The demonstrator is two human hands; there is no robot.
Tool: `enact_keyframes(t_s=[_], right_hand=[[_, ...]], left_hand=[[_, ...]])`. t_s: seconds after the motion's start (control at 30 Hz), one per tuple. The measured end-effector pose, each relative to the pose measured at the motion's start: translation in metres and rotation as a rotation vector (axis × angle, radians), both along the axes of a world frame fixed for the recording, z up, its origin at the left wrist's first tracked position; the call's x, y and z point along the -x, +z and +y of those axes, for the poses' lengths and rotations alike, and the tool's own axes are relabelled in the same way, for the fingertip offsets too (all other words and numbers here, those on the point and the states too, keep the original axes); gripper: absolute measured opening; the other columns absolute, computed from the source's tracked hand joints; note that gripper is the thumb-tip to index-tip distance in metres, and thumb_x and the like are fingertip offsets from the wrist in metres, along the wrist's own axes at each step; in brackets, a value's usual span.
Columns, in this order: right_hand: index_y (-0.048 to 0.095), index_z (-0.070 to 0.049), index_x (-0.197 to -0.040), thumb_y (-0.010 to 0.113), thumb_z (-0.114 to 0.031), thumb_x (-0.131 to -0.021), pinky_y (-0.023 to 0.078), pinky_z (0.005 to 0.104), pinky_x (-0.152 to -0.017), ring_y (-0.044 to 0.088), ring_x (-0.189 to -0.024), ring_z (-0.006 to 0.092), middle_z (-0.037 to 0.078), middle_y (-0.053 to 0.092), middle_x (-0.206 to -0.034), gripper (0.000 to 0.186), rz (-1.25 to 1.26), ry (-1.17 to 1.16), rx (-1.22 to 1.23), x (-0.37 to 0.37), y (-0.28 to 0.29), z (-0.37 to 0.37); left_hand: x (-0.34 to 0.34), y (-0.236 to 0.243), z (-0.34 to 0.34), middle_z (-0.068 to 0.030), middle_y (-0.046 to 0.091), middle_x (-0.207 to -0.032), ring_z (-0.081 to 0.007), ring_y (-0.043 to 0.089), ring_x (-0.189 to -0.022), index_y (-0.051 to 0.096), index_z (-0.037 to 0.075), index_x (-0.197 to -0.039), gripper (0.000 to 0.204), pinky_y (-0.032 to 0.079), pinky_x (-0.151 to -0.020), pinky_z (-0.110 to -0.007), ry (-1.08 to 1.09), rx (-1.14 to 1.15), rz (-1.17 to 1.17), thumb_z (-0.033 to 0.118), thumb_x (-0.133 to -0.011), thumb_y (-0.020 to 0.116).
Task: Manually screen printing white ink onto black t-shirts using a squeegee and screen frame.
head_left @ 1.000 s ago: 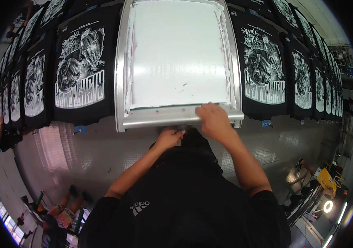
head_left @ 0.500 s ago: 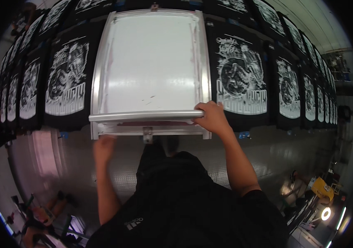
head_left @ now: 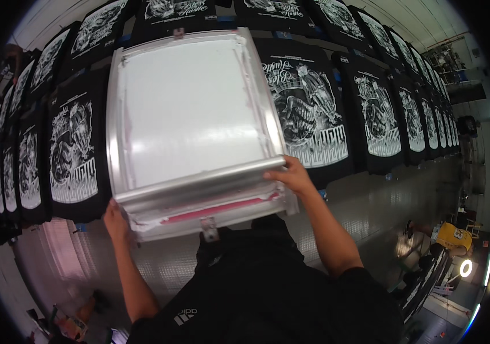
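A metal-framed printing screen [head_left: 190, 106] with white ink sits askew amid the printed shirts, a clamp bracket [head_left: 210, 229] at its near edge. A long metal bar [head_left: 199, 178] lies across its near end, above a pink strip [head_left: 219, 207]. My left hand [head_left: 115, 218] grips the left end of the bar and frame, fingertips partly hidden. My right hand [head_left: 288, 172] is closed round the bar's right end at the frame's near-right corner.
Rows of black shirts with white prints [head_left: 73, 152], [head_left: 308, 114] surround the screen. Metal flooring [head_left: 348, 218] shows below. A person in a yellow top [head_left: 448, 235] is at the right; others are partly visible at the left edges.
The screen has swung askew and moved left and toward me. My left hand has moved from below the middle out to the left corner and closed on it; my right hand stayed on the bar.
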State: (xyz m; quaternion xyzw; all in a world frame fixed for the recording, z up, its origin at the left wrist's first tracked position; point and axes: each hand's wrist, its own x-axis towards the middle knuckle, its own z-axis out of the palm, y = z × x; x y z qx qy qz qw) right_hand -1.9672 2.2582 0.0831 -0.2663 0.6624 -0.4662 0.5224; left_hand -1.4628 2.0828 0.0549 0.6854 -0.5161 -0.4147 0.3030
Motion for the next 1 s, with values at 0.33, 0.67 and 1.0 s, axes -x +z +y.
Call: enact_keyframes(t_s=[0.33, 0.67, 1.0], right_hand=[[0.067, 0.002, -0.099, 0.081, 0.000, -0.067, 0.053, 0.0300, -0.078, 0.066, -0.084, 0.0151, 0.007, 0.070, -0.089, 0.035, 0.049, -0.092, 0.057, 0.258, 0.001, 0.157], [0.068, 0.001, -0.102, 0.083, -0.006, -0.069, 0.052, 0.0290, -0.082, 0.066, -0.086, 0.0148, 0.008, 0.070, -0.093, 0.037, 0.064, -0.072, 0.023, 0.362, -0.025, 0.175], [0.067, 0.002, -0.105, 0.085, -0.006, -0.070, 0.052, 0.0306, -0.084, 0.067, -0.090, 0.0179, 0.010, 0.070, -0.098, 0.040, 0.043, -0.012, 0.034, 0.377, -0.059, 0.162]], left_hand=[[0.295, -0.026, 0.126, -0.0137, 0.068, -0.111, -0.0162, 0.059, -0.104, 0.060, -0.006, -0.125, 0.047, 0.045, -0.094, -0.030, -0.140, 0.076, 0.138, 0.035, -0.101, 0.054], [0.391, -0.019, 0.162, -0.0127, 0.070, -0.106, -0.0144, 0.061, -0.100, 0.062, -0.004, -0.123, 0.048, 0.047, -0.089, -0.028, -0.065, 0.067, 0.036, 0.038, -0.100, 0.055], [0.392, -0.059, 0.149, -0.0113, 0.067, -0.114, -0.0152, 0.059, -0.104, 0.059, -0.005, -0.127, 0.055, 0.044, -0.093, -0.028, -0.020, 0.020, 0.110, 0.043, -0.100, 0.054]])
